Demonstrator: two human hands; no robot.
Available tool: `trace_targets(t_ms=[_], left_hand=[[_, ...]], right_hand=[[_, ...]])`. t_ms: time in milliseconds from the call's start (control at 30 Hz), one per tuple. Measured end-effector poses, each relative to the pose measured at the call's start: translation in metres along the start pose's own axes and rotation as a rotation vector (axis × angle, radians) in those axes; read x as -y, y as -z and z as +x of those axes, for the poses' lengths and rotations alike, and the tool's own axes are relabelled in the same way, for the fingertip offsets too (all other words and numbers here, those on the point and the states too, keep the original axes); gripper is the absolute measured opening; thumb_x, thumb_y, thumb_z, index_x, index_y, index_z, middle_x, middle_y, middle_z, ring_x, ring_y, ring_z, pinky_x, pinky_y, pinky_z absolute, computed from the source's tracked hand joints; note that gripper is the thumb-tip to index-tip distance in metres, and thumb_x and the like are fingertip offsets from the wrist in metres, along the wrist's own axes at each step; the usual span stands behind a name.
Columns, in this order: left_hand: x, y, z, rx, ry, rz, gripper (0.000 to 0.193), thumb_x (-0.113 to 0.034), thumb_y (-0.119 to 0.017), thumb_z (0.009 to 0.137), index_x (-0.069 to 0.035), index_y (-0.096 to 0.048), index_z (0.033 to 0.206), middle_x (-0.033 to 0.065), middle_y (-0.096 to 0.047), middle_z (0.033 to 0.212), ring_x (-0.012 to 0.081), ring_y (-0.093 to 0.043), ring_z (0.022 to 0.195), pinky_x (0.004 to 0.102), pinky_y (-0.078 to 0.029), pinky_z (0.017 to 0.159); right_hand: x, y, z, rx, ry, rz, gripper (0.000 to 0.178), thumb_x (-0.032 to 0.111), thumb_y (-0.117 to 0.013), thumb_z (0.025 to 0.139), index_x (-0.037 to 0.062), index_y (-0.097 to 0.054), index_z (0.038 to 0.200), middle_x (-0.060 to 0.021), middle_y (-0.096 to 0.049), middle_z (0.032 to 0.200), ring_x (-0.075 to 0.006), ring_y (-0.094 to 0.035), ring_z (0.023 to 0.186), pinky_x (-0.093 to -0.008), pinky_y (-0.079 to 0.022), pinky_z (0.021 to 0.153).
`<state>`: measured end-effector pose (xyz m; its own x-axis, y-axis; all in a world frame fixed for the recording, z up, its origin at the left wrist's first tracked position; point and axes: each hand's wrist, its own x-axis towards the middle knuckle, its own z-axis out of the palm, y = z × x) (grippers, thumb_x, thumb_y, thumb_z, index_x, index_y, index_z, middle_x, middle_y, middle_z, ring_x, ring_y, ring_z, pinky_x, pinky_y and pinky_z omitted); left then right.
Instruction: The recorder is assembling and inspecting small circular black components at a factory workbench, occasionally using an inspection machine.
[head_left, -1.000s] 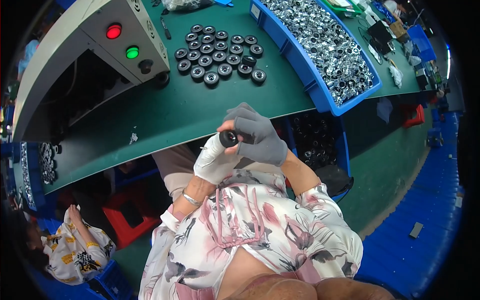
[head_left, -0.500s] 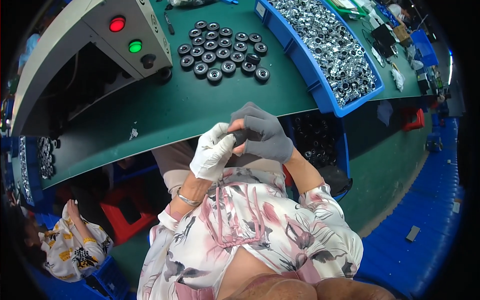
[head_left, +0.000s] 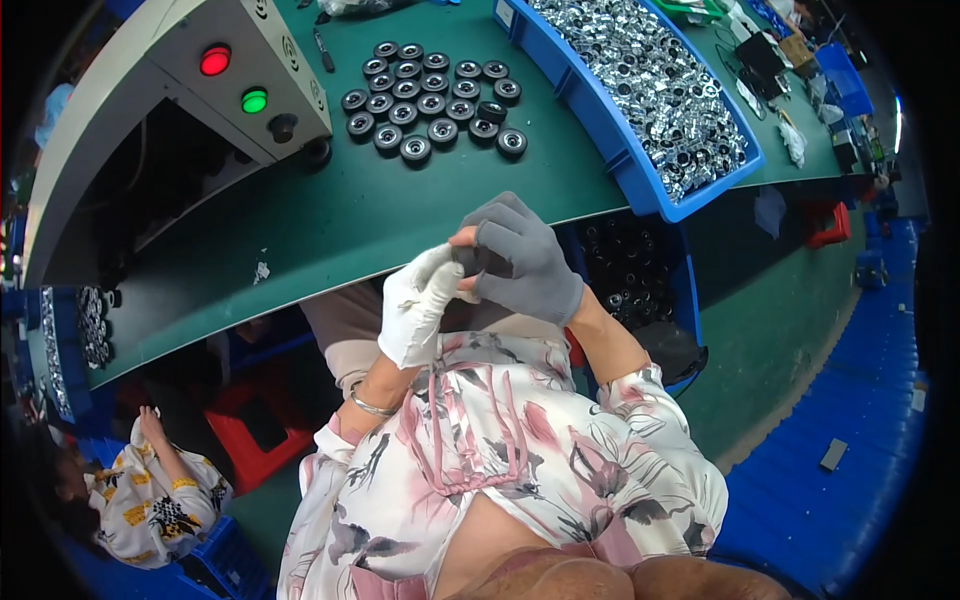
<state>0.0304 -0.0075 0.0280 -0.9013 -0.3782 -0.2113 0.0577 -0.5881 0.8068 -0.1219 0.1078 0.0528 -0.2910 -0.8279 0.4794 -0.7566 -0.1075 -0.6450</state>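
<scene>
Green and smooth, the worktop (head_left: 330, 215) curves across the upper part of the view, with a grey control box (head_left: 200, 75) at its left bearing a red light (head_left: 214, 61), a green light (head_left: 254, 100) and a black knob. Round black wheels (head_left: 430, 95) with pale centres stand in close rows on the matte surface, and beside them a long blue plastic bin (head_left: 650, 110) is heaped with shiny metal parts. A second blue bin (head_left: 640, 290), lower down under the worktop's edge, holds more dark round parts.

Both hands meet just in front of the worktop's near edge, above a floral blouse. The left hand (head_left: 418, 305), in a white knit glove, rises from the forearm with its fingers curled inward toward the right. The right hand (head_left: 525, 262), in a grey knit glove with bare fingertips, arches over from the other side. Between them sits a small dark part (head_left: 470, 260), pinched by the fingers of both hands and mostly hidden by them, so its shape cannot be told clearly. A thin bracelet circles the left wrist.
</scene>
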Motion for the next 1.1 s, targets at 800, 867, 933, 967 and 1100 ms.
trace_targets(t_ms=[800,867,933,967,1100], left_hand=[[0.008,-0.004,0.006,0.050,-0.031,-0.100,0.042,-0.038,-0.060,0.102,0.003,-0.065,0.110,0.0037,-0.065,0.102,0.0105,-0.057,0.088,0.0240,-0.044,0.079],[0.013,0.000,0.006,0.061,-0.020,-0.068,0.045,-0.041,-0.058,0.102,0.003,-0.064,0.111,0.0047,-0.065,0.104,0.0116,-0.057,0.090,0.0250,-0.044,0.080],[0.016,0.004,0.007,0.072,-0.008,-0.035,0.048,-0.043,-0.057,0.102,0.003,-0.063,0.112,0.0056,-0.064,0.106,0.0127,-0.058,0.092,0.0259,-0.045,0.081],[0.018,0.006,0.007,0.049,0.023,-0.083,0.049,-0.044,-0.056,0.102,0.003,-0.063,0.114,0.0064,-0.064,0.107,0.0138,-0.058,0.093,0.0263,-0.045,0.082],[0.019,0.007,0.005,0.043,0.144,-0.335,0.053,-0.048,-0.053,0.103,0.004,-0.062,0.115,0.0092,-0.065,0.110,0.0172,-0.061,0.100,0.0283,-0.048,0.088]], right_hand=[[0.003,-0.009,0.000,-0.062,0.067,-0.067,0.038,0.016,-0.080,0.064,0.0053,-0.067,0.098,-0.0084,-0.063,0.096,-0.0301,-0.058,0.088,-0.0396,-0.048,0.079],[0.000,-0.009,0.000,-0.052,0.062,-0.084,0.039,0.017,-0.081,0.063,0.0053,-0.067,0.098,-0.0081,-0.063,0.096,-0.0299,-0.058,0.087,-0.0384,-0.048,0.079],[0.000,-0.010,0.000,-0.042,0.057,-0.100,0.040,0.018,-0.082,0.063,0.0052,-0.067,0.098,-0.0079,-0.063,0.095,-0.0296,-0.058,0.086,-0.0372,-0.048,0.079],[0.000,-0.011,-0.001,-0.032,0.017,-0.068,0.041,0.018,-0.083,0.063,0.0051,-0.068,0.098,-0.0077,-0.063,0.096,-0.0291,-0.058,0.088,-0.0367,-0.048,0.080],[0.007,-0.009,0.001,-0.062,-0.096,0.098,0.043,0.021,-0.086,0.064,0.0055,-0.069,0.101,-0.0074,-0.063,0.100,-0.0267,-0.057,0.092,-0.0359,-0.049,0.079]])
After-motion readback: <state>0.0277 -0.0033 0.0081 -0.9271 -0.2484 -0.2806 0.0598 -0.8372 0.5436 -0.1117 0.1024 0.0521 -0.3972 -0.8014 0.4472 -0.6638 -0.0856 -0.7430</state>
